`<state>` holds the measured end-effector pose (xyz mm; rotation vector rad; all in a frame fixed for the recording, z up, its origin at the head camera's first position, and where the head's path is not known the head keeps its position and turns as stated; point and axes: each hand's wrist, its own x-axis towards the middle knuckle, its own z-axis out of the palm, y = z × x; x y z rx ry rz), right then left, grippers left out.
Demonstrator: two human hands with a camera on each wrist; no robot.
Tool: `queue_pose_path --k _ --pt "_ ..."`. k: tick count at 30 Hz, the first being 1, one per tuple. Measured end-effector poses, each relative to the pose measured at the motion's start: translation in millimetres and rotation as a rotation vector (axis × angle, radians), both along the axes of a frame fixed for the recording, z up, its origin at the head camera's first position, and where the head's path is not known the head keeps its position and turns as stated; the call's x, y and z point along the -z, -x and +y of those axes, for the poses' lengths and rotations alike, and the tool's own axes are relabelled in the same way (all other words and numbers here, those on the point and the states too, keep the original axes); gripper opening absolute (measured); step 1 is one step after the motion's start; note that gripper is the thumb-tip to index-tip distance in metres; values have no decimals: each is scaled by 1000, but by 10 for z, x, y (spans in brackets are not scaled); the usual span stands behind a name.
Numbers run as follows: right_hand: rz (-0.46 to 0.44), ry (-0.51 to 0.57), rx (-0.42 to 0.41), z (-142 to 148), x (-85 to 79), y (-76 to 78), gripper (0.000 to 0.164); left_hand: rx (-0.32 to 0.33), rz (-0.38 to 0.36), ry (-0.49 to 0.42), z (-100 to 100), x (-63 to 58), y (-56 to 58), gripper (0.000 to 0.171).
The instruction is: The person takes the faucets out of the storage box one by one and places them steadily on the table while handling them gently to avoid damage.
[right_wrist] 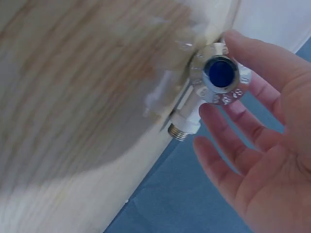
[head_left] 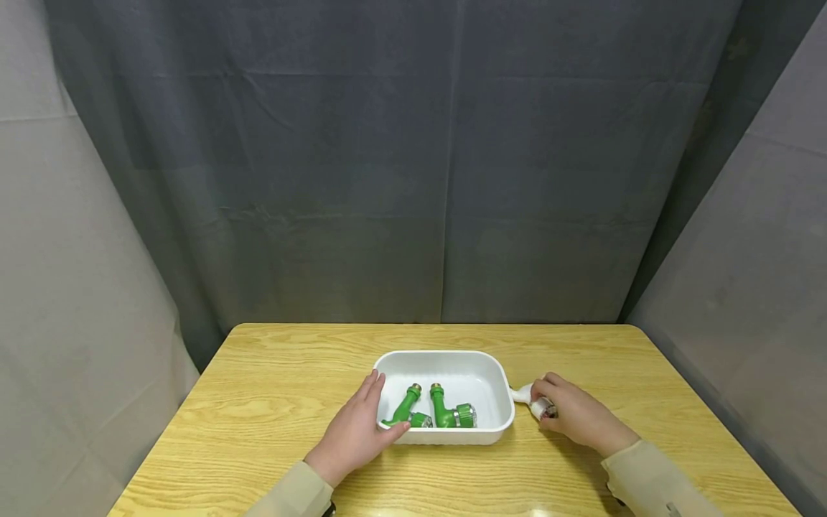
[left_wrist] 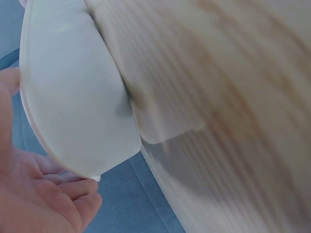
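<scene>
A white basin (head_left: 446, 436) stands on the table with two green faucets (head_left: 404, 406) (head_left: 443, 409) lying inside. My left hand (head_left: 357, 431) lies along its left end, fingers extended against the side and thumb over the near rim. The left wrist view shows the basin's outer wall (left_wrist: 77, 87), with fingertips touching the rim. To the right of the basin, my right hand (head_left: 575, 413) grips a white faucet (head_left: 522, 393) low over the table. Its round knob (right_wrist: 221, 73) has a dark blue centre, with thumb and fingers around it. A threaded end (right_wrist: 180, 132) points away from the palm.
The wood-grain table (head_left: 278, 402) reaches out on both sides of the basin. A dark grey curtain (head_left: 336, 179) hangs behind it, with lighter cloth walls (head_left: 84, 287) on the left and right.
</scene>
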<state>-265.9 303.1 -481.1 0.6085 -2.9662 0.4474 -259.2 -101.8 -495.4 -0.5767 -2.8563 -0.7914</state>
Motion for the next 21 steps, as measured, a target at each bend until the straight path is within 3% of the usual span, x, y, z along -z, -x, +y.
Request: queue_pose_path --k 6,13,21 --pt "87 -22 33 -42 -73 -9 19 1 3 2 1 0 0 98" --pt "220 23 96 -100 -175 4 10 1 0 1 8 -12 -7 98" --pt "304 15 41 -231 -331 -45 12 2 -12 7 7 -24 -17 98"
